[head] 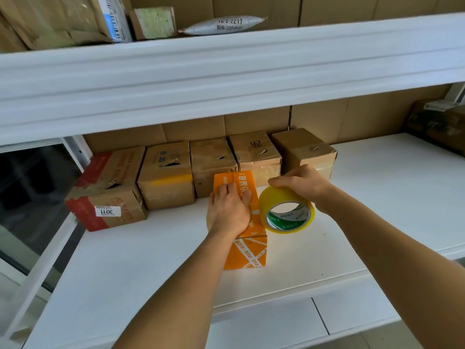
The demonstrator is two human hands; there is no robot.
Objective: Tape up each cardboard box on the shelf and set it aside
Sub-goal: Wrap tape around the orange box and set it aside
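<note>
An orange cardboard box (247, 250) with white printed bands stands on the white shelf (151, 260), in the middle. My left hand (227, 210) lies flat on its top, fingers straight and pressing down. My right hand (303, 183) grips a roll of yellow tape (285, 213) by its upper edge, holding it just right of the box and above the shelf. Whether a strip runs from the roll to the box is hidden by my hands.
Several brown cardboard boxes (167, 177) stand in a row along the back, the leftmost with red bands (108, 195). A dark parcel (437, 127) sits far right. The upper shelf's thick white edge (226, 69) overhangs; parcels lie on it.
</note>
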